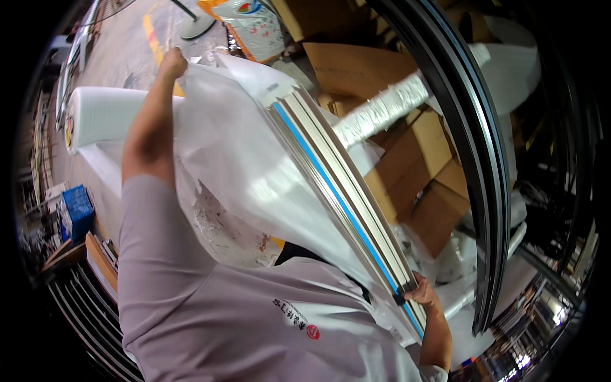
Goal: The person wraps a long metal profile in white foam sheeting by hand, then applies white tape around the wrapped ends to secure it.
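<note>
My left hand is raised at the far left, its fingers closed on the edge of a thin white foam sheet. The sheet spreads from there toward a long bundle of metal profiles, which lies slantwise across the middle. These profiles are silvery and beige, with a bright blue strip along their length. At their near end my right hand grips them from the right side, beside a small dark piece on the blue strip. Part of the sheet lies under and along the left of the profiles.
A thick white foam roll lies at the left. Open cardboard boxes sit right of the profiles, with a plastic-wrapped tube across them. Tall dark profiles stand at the right. A printed sack and a blue box are farther out.
</note>
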